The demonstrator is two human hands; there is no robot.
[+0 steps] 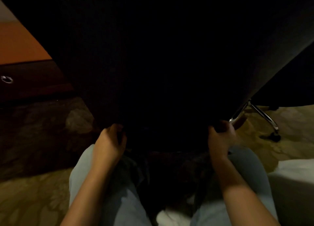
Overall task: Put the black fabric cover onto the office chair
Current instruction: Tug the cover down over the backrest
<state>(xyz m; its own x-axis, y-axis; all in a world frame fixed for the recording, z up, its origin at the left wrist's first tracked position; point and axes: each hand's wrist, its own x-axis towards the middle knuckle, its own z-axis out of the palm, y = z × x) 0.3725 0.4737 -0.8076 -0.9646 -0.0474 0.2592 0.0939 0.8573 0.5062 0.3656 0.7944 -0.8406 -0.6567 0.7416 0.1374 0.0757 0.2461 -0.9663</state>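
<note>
Very dark frame. Black fabric cover [153, 55] fills the centre and most of the top, from 10 o'clock across to 2 o'clock, hanging as one broad sheet that narrows toward its lower edge just above centre-bottom. Its right side catches a little light and reads dark grey. Office chair [262, 117] is mostly hidden under the cover; only thin chrome legs show at 3–4 o'clock, poking out below the fabric edge, with a black caster [271, 137] on the floor at the end of one leg. Left hand [108, 140] at about 7 o'clock of centre, fingers curled round the bottom edge of the cover, back of hand toward camera. Right hand [220, 137] at about 5 o'clock of centre, also curled tight on the bottom edge, thumb on the near side. The two hands are level with each other, well apart, with the fabric spanning between them. Both forearms are bare and come up from the bottom edge. Light blue jeans [79, 171] show under both arms, knees apart, dark gap between them. A small white patch [165, 215] at 6 o'clock, cannot tell what. Patterned carpet [34, 200] at 7–8 o'clock and again at 4 o'clock. Bench [20, 42] at 9–10 o'clock has an orange-lit top and a dark wooden drawer front with a metal ring pull [6, 79]. A white surface [292, 174] at 4–5 o'clock, too dim to identify.
</note>
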